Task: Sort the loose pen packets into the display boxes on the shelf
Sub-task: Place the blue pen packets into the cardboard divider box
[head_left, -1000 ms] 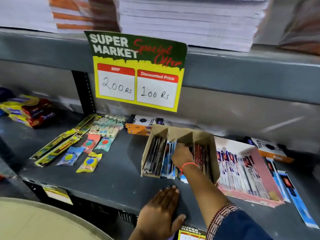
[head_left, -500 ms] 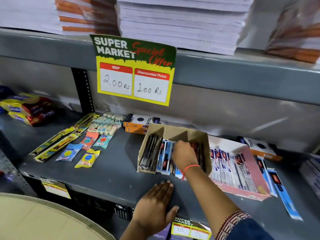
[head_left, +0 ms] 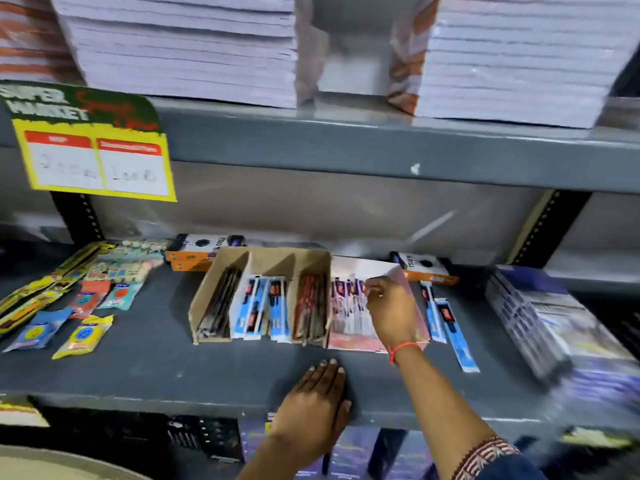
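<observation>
A brown cardboard display box (head_left: 221, 268) stands on the grey shelf (head_left: 156, 375) with three compartments: dark pen packets (head_left: 218, 306) on the left, blue ones (head_left: 263, 306) in the middle, red ones (head_left: 311, 306) on the right. Touching its right side is a pink display box (head_left: 356, 342) of white-and-purple packets (head_left: 346, 306). My right hand (head_left: 391, 313) reaches into the pink box, fingertips pinched on the top of a packet there. Two loose blue packets (head_left: 450, 327) lie right of the pink box. My left hand (head_left: 311, 410) rests flat on the shelf's front edge.
Orange-and-black boxes (head_left: 201, 251) (head_left: 426, 268) sit behind the display boxes. Small eraser and pencil packets (head_left: 83, 334) lie at the left, stacked books (head_left: 554, 323) at the right. A price sign (head_left: 93, 147) hangs from the upper shelf, which carries notebook stacks (head_left: 187, 50).
My right hand has left the brown box and moved right into the pink box. The view has swung to the right. My left hand stays on the shelf edge.
</observation>
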The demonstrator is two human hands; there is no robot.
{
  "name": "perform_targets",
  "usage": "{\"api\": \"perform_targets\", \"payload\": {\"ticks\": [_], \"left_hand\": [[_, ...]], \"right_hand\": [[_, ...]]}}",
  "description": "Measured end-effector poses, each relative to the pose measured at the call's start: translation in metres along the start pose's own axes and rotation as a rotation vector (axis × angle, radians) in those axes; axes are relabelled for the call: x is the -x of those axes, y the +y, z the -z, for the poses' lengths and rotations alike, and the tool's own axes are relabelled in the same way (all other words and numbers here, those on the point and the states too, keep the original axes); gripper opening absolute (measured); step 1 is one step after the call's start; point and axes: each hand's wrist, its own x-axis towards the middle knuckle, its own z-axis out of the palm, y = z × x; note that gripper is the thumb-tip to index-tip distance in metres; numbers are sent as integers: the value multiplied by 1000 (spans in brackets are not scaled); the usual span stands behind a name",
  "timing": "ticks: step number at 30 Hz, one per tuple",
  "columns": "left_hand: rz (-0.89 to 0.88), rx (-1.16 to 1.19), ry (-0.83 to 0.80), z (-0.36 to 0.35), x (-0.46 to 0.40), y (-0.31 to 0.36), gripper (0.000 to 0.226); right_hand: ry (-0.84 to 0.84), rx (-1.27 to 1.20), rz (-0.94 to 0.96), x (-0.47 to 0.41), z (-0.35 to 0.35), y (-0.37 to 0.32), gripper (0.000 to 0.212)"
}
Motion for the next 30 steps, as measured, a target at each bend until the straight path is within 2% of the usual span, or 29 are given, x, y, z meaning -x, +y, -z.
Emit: {"api": "perform_targets", "payload": {"ticks": [3,5,8,11,14,21,24,27,28,30], "left_hand": [[-15,-30,-46,-7,-13,16,68],[-31,-52,-134,-1,-25,29,79],[-109,-109,-206,0,-35,39,90],[-100,-81,-168,-1,-38,36,88],[-48,6,-248,-4,-35,33,75],[-73,-62,-328,-2,-34,33,71],[-33,-42,-365,-1,-34,34,73],[-18,-52,-331,10,-36,37,82],[-75,-80,-255,8,-37,39,89],[-96,-48,-302,8,-36,41,99]], "right_hand": [[112,10,-141,-6,23,33,34],[169,32,-236,-9,38,59,31],[231,135,-291,-7,54,94,31],[53,364,-387,-5,62,123,33],[-75,407,-403,-13,64,136,31],[-89,115,-548,-31,65,139,26],[-55,-42,-621,-35,68,146,14],[23,-431,-671,-32,74,145,9],[33,-600,-673,-28,75,141,12],[0,-840,-642,-19,77,128,24]]}}
